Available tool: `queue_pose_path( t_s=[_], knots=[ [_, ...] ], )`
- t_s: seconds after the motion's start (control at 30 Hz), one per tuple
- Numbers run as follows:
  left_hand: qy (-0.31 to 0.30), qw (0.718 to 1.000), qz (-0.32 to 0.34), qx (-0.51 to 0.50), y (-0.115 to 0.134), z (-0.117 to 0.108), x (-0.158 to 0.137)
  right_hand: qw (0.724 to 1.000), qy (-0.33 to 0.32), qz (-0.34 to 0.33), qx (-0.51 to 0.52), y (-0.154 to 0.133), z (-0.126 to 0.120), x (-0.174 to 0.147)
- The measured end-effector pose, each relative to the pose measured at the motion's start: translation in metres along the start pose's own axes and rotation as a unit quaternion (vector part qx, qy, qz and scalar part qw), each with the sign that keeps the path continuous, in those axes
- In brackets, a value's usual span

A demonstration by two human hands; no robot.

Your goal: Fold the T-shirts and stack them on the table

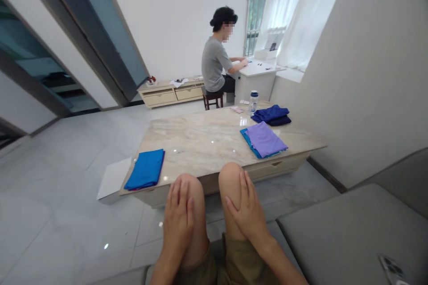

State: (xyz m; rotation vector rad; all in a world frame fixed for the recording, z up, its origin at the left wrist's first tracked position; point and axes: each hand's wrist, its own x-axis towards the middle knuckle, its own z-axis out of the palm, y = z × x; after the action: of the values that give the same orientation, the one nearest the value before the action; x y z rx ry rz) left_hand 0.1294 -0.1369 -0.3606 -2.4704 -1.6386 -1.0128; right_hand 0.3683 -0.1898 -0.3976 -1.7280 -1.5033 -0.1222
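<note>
My left hand point(179, 211) lies over my left knee, its fingers stretched out and holding nothing. On the side of my right knee rests my right hand point(248, 208), thumb apart from the fingers, also holding nothing. Just past my knees is a low marble-topped table point(194, 138). A folded blue cloth point(146, 169) lies at its near left corner, with a purple edge showing. On the right, a folded lilac cloth point(266, 139) sits on a teal one point(248, 139). Behind these lies a dark blue cloth pile point(271, 114).
A water bottle point(253, 102) stands at the table's far edge. Beyond, a person in a grey shirt point(214, 64) sits on a stool at a white desk point(256, 69). A low drawer cabinet point(160, 97) lines the wall. A phone point(392, 269) lies on the grey sofa point(361, 227).
</note>
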Motion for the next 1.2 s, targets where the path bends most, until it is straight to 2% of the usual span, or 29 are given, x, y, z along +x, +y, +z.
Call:
queue_pose_path(
  t_s=[0.13,0.33,0.67,0.77,0.9,1.0,1.2],
  knots=[
    [0.004,1.0,-0.01,0.001,0.017,0.004,-0.031,1.0,0.015,-0.022,0.011,0.003,0.003,0.003],
    [0.015,0.999,-0.039,0.013,0.02,0.013,-0.061,0.999,0.032,-0.027,0.023,0.009,0.0,0.0],
    [0.046,0.996,-0.073,0.018,0.001,0.012,-0.067,0.997,0.058,-0.046,0.01,0.007,0.004,-0.006],
    [0.07,0.992,-0.09,0.045,0.007,0.017,-0.068,0.997,0.044,-0.063,-0.007,-0.006,0.007,-0.013],
    [0.089,0.99,-0.076,0.078,0.026,0.026,-0.066,0.994,0.021,-0.108,-0.012,-0.024,0.008,-0.023],
    [0.089,0.99,-0.07,0.089,0.03,0.031,-0.066,0.992,0.016,-0.122,-0.006,-0.028,0.01,-0.026],
    [0.061,0.993,-0.084,0.046,0.013,0.025,-0.073,0.993,0.02,-0.118,-0.006,-0.019,0.009,-0.025]
  ],
)
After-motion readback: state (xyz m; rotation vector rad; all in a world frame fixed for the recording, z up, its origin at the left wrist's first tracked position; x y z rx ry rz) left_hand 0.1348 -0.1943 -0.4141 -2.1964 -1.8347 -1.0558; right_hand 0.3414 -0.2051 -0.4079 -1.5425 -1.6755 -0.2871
